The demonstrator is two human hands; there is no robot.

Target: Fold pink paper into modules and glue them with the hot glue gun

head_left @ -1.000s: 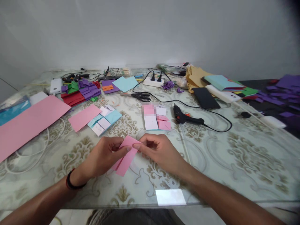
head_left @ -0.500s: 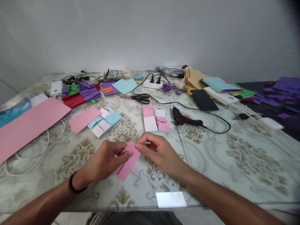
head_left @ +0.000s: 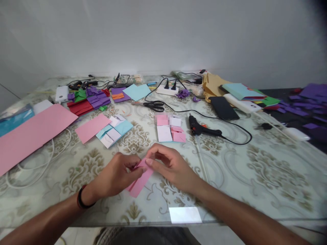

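Note:
A folded strip of pink paper is held between both hands above the near middle of the table. My left hand pinches it from the left, thumb on top. My right hand grips its upper end, with the thumb pressed on the paper and the fingers behind, partly hidden. Just beyond the hands lies a folded pink, white and blue paper piece. To its left rests a similar blue and white folded paper piece, beside a flat pink paper rectangle.
A black glue gun with its cord lies right of the paper pieces. Behind are scissors, a power strip and a black phone. A large pink sheet and a white cable occupy the left side.
The upper end of the pink paper has been bent over, and my right thumb now presses on it. Both hands stay in nearly the same place.

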